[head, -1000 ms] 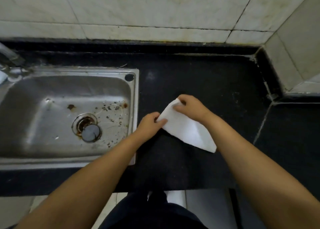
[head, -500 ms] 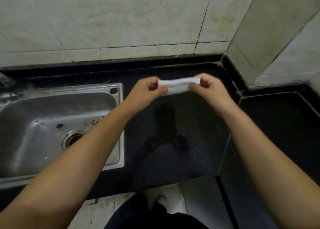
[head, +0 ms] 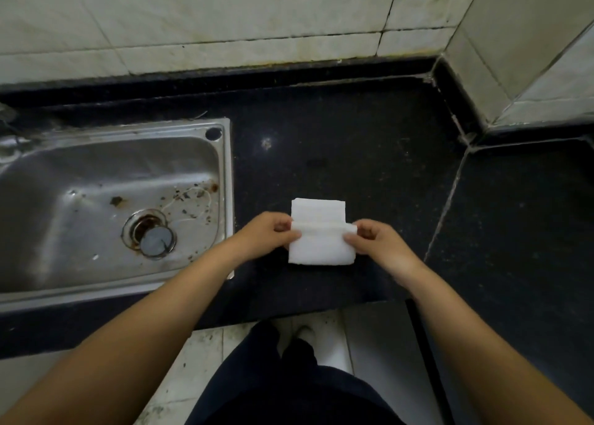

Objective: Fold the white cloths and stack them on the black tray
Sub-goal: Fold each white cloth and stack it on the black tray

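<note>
Black stone counter [head: 353,154] is filling the middle of the frame, under pale wall tiles. Nearest, at lower centre, both hands are pinching a folded white cloth [head: 319,235] that is lying on the counter: the left hand [head: 266,231] is holding its left edge, the right hand [head: 374,240] its right edge, along a crease. Further off at left, a stained steel sink [head: 96,199] is sitting. No black tray is showing. If either pinch lets go early, the fold is likely springing open; sliding leftward, the cloth risks dropping into the dirty sink.
</note>
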`<state>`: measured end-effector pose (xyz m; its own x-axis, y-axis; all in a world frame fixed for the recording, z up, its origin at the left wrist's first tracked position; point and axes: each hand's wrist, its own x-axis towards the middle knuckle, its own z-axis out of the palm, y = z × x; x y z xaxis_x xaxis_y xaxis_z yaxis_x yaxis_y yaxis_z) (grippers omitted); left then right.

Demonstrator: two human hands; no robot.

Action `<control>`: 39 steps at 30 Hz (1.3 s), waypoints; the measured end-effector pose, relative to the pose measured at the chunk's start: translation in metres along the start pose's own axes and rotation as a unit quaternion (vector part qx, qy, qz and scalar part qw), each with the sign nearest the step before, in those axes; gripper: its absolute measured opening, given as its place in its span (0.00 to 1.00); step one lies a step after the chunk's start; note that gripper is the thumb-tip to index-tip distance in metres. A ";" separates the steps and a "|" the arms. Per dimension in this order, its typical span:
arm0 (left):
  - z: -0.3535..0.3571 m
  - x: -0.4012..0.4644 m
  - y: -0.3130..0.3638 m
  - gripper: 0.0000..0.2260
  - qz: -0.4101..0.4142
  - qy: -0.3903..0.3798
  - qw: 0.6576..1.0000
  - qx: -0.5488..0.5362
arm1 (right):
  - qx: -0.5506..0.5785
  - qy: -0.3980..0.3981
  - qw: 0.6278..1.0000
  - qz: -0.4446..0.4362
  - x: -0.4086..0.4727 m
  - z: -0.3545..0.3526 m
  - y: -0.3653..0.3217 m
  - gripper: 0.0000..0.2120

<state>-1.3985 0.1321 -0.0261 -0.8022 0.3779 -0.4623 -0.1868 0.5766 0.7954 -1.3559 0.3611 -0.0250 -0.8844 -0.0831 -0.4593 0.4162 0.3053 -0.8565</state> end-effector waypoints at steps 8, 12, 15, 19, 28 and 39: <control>0.001 0.061 0.000 0.12 -0.059 0.164 0.976 0.129 | -0.223 0.120 0.966 0.046 0.076 0.014 -0.019 0.08; 0.013 0.062 -0.005 0.09 -0.084 0.214 0.954 0.193 | -0.311 0.138 0.938 0.062 0.076 0.020 -0.012 0.13; 0.021 0.056 -0.009 0.18 -0.115 0.250 0.936 0.221 | -0.334 0.153 0.926 0.082 0.074 0.019 -0.010 0.19; 0.033 0.053 -0.005 0.19 -0.155 0.193 0.931 0.269 | -0.458 0.139 0.874 0.088 0.071 0.032 -0.012 0.20; 0.022 0.041 0.024 0.06 -0.062 0.113 0.989 -0.074 | -0.049 0.158 0.980 0.110 0.039 0.010 -0.022 0.08; 0.062 -0.008 0.059 0.30 0.011 -0.141 0.984 -0.106 | 0.414 0.338 0.837 0.120 -0.114 0.039 0.017 0.02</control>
<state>-1.3675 0.2080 0.0006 -0.6233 0.5916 -0.5113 -0.3092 0.4141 0.8561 -1.2399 0.3385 0.0038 -0.5555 0.5274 -0.6429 0.3555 -0.5482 -0.7570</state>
